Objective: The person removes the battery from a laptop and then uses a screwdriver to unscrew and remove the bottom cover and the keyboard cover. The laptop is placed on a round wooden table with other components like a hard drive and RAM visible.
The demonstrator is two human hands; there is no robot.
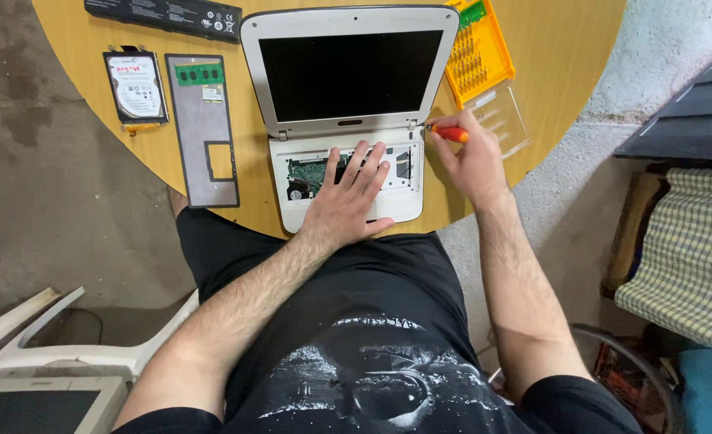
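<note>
The small white laptop [348, 104] is standing open at the near edge of the round wooden tabletop [549, 48], its screen dark and its keyboard removed, exposing the green circuit board [307, 170] inside the base. The left hand [346, 197] is lying flat on the open base, fingers spread apart, pressing on the board area and the palm rest and gripping nothing. The right hand [468, 157] is clamped on a screwdriver with an orange handle [451, 133], its tip meeting the laptop's right hinge corner. Just behind this hand, a clear plastic lid [502, 120] is lying beside a yellow bit case [476, 55]. Left of the laptop, a grey cover panel [203, 133] is lying flat with a green memory module [199, 74] on its far end. A hard drive [136, 87] is lying beside the panel, and a black battery pack [163, 16] is lying at the far edge.
</note>
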